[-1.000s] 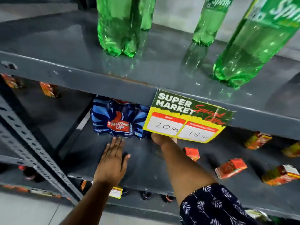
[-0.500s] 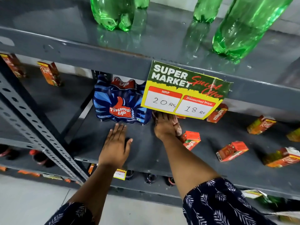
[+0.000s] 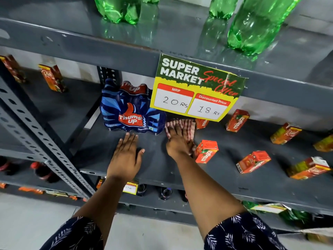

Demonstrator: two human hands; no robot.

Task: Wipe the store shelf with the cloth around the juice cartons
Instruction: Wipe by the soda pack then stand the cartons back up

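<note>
My right hand (image 3: 177, 144) presses a red-and-white checked cloth (image 3: 182, 126) flat on the grey middle shelf (image 3: 225, 170), just right of a blue Thums Up bottle pack (image 3: 130, 112). An orange juice carton (image 3: 206, 151) stands right beside the hand. More small orange cartons (image 3: 253, 161) lie scattered to the right, some on their sides, one (image 3: 237, 120) near the back. My left hand (image 3: 126, 156) rests flat and empty on the shelf in front of the pack, fingers apart.
A "Super Market" price card (image 3: 196, 87) hangs from the upper shelf edge, hiding part of the back. Green soda bottles (image 3: 255, 26) stand on the upper shelf. A perforated steel upright (image 3: 41, 141) runs at the left. Tall juice cartons (image 3: 52, 77) stand on the left bay.
The view has tilted down and nearer. My right hand has drawn out from under the price card toward the front, so the cloth now shows. My left hand stays flat on the shelf.
</note>
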